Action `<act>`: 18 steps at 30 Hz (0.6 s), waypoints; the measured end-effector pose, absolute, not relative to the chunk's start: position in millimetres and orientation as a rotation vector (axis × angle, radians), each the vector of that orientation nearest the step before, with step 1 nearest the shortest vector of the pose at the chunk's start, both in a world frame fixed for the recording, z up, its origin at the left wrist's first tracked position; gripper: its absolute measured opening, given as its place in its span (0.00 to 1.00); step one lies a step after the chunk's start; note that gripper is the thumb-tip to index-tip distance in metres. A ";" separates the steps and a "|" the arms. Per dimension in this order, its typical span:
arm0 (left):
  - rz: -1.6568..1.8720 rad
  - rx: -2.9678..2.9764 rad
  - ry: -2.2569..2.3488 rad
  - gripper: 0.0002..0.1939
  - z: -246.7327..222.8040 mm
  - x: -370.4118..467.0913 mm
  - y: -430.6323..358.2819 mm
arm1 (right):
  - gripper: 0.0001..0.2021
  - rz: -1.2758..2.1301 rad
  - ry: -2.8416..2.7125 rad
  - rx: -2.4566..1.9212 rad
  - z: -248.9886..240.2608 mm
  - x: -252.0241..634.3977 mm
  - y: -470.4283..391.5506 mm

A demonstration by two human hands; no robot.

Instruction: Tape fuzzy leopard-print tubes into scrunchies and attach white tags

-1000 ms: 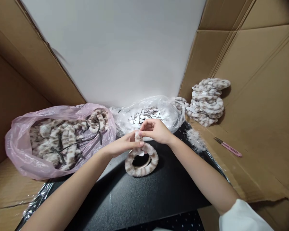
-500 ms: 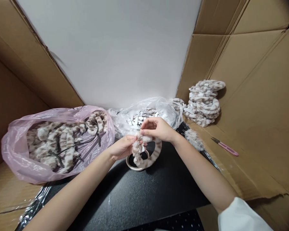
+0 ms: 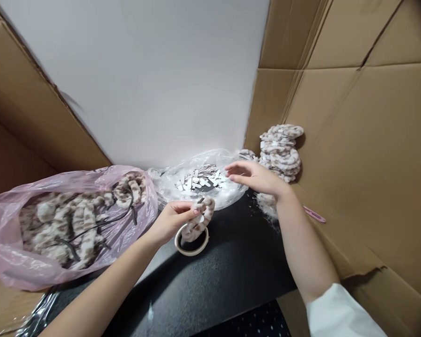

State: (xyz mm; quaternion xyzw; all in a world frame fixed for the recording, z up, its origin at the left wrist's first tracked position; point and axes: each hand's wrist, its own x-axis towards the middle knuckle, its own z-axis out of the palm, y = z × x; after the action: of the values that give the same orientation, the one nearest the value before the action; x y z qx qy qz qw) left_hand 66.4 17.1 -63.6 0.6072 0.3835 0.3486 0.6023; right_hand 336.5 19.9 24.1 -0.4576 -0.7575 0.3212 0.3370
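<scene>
My left hand (image 3: 177, 219) pinches a fluffy cream-and-brown fabric ring (image 3: 197, 227) between thumb and fingers. A small white label shows on the ring, which hangs over a roll of tape (image 3: 192, 253) lying on the black table. Off to the right, my right hand (image 3: 249, 175) is raised with thumb and fingers apart, beside the clear plastic bag (image 3: 228, 191). White tags (image 3: 196, 181) lie heaped in that bag. A tuft of loose fluff (image 3: 267, 205) lies just below my right wrist.
On the left, a pink plastic bag (image 3: 3, 255) holds more fluffy pieces (image 3: 86, 220) and dark cords. Finished-looking fluffy rings (image 3: 280, 154) are stacked by the cardboard wall (image 3: 365, 154). A pink-handled cutting tool (image 3: 315, 214) lies on the cardboard, partly behind my right arm.
My right hand has let go of the fluffy ring and moved right, its fingers opening. The ring now hangs from my left hand alone. The camera view has shifted.
</scene>
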 end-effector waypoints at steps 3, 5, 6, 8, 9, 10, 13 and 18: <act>0.769 1.576 0.909 0.13 -51.3 69.6 9.1 | 0.12 0.618 -1.897 -1.415 25.9 382.4 -7.5; 0.709 1.654 0.903 0.13 -48.7 78.2 2.4 | 0.12 0.541 -1.932 -1.727 9.3 416.8 -29.8; 0.668 1.666 0.890 0.13 -50.3 84.9 -0.9 | 0.13 0.471 -1.914 -1.908 -3.6 433.2 -41.1; 0.584 1.654 0.860 0.14 -58.5 102.9 -6.8 | 0.13 0.255 -1.796 -2.246 -34.0 461.8 -62.1; 0.551 1.651 0.848 0.16 -64.4 113.4 -9.0 | 0.15 0.141 -1.740 -2.363 -49.4 473.0 -71.0; 0.523 1.656 0.847 0.17 -70.6 124.4 -10.5 | 0.18 0.036 -1.682 -2.452 -63.6 481.8 -78.3; 0.494 1.729 0.884 0.19 -87.3 155.2 -11.1 | 0.22 -0.112 -1.578 -2.616 -93.9 494.8 -89.4; 0.599 1.859 0.960 0.19 -105.3 184.0 -7.2 | 0.13 -0.207 -1.638 -2.552 -108.8 501.1 -81.5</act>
State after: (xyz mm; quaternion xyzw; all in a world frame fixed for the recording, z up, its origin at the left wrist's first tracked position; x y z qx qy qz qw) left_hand 184.0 -7.2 -105.3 0.7566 0.3909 0.2439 0.4640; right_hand 501.1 -81.5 -108.8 -0.8386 -0.5381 -0.0681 0.0510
